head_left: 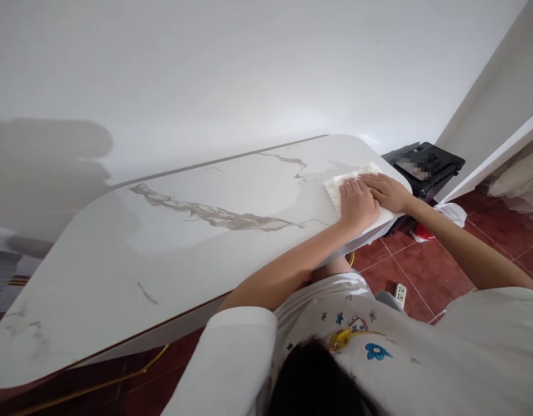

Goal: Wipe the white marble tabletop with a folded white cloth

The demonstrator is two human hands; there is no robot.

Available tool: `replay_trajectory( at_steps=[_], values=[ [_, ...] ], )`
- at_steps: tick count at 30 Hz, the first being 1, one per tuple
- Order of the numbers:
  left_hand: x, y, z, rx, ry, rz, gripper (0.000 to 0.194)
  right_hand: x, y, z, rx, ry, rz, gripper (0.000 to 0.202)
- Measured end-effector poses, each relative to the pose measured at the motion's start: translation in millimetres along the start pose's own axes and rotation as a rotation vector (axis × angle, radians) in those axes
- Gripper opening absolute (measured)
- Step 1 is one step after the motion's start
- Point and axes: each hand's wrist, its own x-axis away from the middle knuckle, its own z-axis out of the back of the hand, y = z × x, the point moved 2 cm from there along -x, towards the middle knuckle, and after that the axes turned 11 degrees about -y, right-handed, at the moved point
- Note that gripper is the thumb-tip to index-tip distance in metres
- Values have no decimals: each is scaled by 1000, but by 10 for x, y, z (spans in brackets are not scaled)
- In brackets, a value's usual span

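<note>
Just beneath and beyond the fingertips, a scalloped white cloth lies on the marble-patterned tabletop. The left hand and right hand rest palm-down, touching, fingers extended and close together, unpinched, probably to spread pressure evenly.

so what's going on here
A person has both bare hands on a white cloth at the right end of a white table. The left hand and right hand are close together, fingers laid over the cloth. A black case sits just beyond that end, and a power strip lies on the red floor.
</note>
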Motion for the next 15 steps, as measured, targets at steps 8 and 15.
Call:
replay_trajectory(
  at_steps=[8, 15],
  values=[
    [-236, 325, -49, 34, -15, -49, 62, 205, 368, 121, -26, 23, -17, 49],
    [-568, 241, -49, 41, 30, -57, 61, -97, 630, 133, 18, 17, -43, 49]
  ],
)
